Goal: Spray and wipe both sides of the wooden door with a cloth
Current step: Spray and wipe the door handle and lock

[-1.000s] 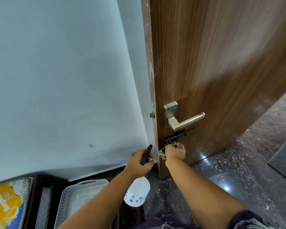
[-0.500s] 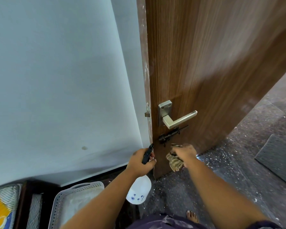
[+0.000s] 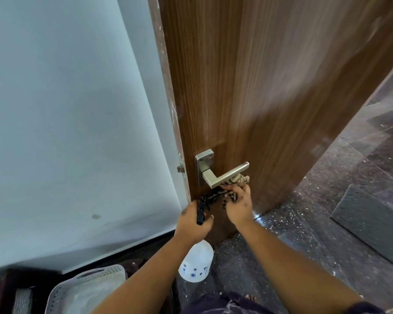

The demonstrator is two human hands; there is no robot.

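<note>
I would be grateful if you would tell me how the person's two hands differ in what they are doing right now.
The left hand grips a white spray bottle by its black trigger head, with the bottle hanging below; the right hand holds a patterned cloth against the wooden door. The left hand sits by the door's edge, while the right is higher, just under the metal handle. Both are at the door's lower part.

The door handle (image 3: 222,175) hides most of the cloth (image 3: 236,180), bunched just below it. The left hand (image 3: 192,223) covers the spray bottle (image 3: 196,259) neck; the black latch (image 3: 210,197) below the handle seems partly covered.
</note>
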